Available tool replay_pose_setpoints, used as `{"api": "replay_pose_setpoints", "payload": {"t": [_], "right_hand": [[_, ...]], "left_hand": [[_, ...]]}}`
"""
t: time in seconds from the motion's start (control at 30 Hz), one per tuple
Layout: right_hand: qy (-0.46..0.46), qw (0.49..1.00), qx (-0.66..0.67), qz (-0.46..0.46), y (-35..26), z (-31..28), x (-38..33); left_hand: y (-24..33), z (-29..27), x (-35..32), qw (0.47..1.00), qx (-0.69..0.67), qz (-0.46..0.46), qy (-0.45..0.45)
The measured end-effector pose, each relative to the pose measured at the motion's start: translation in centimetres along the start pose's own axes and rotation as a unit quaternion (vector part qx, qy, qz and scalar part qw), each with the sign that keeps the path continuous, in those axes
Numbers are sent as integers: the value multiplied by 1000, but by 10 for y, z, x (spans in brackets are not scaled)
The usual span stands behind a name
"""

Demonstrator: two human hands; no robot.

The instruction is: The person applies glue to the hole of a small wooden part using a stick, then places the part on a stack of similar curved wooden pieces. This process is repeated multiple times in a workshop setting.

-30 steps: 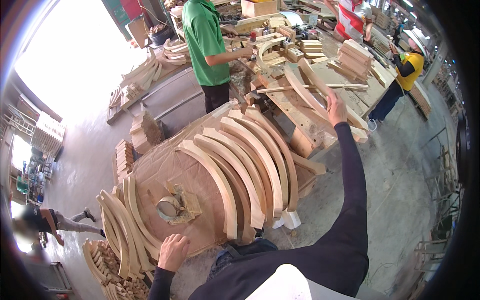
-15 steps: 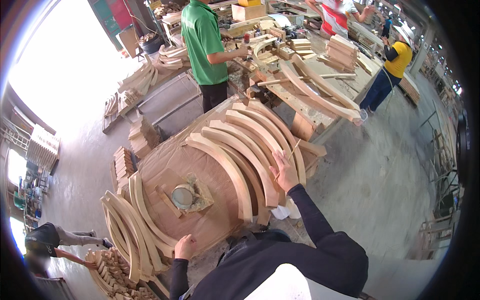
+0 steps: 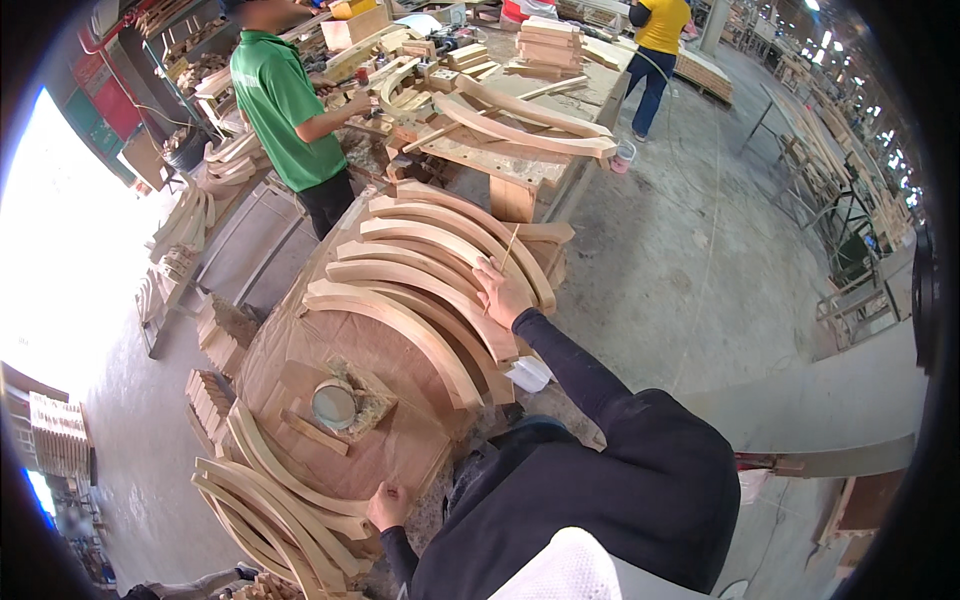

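Observation:
Several long curved wooden pieces (image 3: 400, 320) lie side by side across a round brown table (image 3: 300, 350). On one of them rests my right hand (image 3: 502, 295), closed around a thin wooden stick (image 3: 510, 255) that points away from me. My left hand (image 3: 388, 505) grips the table's near edge, next to a stack of more curved wooden pieces (image 3: 270, 490). A round tin (image 3: 335, 405) sits on a rough pad on the table between my hands. Both my arms are in dark sleeves.
A person in a green shirt (image 3: 280, 100) works at a wooden bench (image 3: 510, 165) piled with curved parts just behind the table. Farther off stands a person in a yellow shirt (image 3: 655, 30). Wood stacks (image 3: 210, 395) sit on the left, concrete floor (image 3: 700, 260) on the right.
My right arm has pulled back from the far bench to the curved pieces on the table, now with the thin stick in hand. My left hand stays at the table's edge.

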State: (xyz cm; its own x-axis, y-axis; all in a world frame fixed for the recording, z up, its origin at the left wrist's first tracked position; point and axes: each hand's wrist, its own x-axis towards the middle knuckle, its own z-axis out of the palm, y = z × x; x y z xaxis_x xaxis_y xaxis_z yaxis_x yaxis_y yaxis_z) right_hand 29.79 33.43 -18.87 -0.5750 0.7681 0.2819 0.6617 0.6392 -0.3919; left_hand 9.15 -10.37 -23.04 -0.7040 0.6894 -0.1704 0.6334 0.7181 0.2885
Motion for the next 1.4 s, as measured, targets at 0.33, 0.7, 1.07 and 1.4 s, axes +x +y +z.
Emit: {"api": "replay_pose_setpoints", "payload": {"t": [0.33, 0.7, 1.07, 1.4], "right_hand": [[23, 1000, 11, 11, 6, 7, 0], [45, 999, 23, 20, 13, 19, -1], [71, 997, 27, 13, 15, 25, 1], [60, 998, 14, 9, 12, 18, 0]], "left_hand": [[-12, 2, 17, 997, -57, -45, 6], [-19, 4, 24, 990, -115, -75, -25], [-21, 6, 24, 989, -132, -68, -22], [-23, 5, 26, 984, -164, -69, -25]]}}
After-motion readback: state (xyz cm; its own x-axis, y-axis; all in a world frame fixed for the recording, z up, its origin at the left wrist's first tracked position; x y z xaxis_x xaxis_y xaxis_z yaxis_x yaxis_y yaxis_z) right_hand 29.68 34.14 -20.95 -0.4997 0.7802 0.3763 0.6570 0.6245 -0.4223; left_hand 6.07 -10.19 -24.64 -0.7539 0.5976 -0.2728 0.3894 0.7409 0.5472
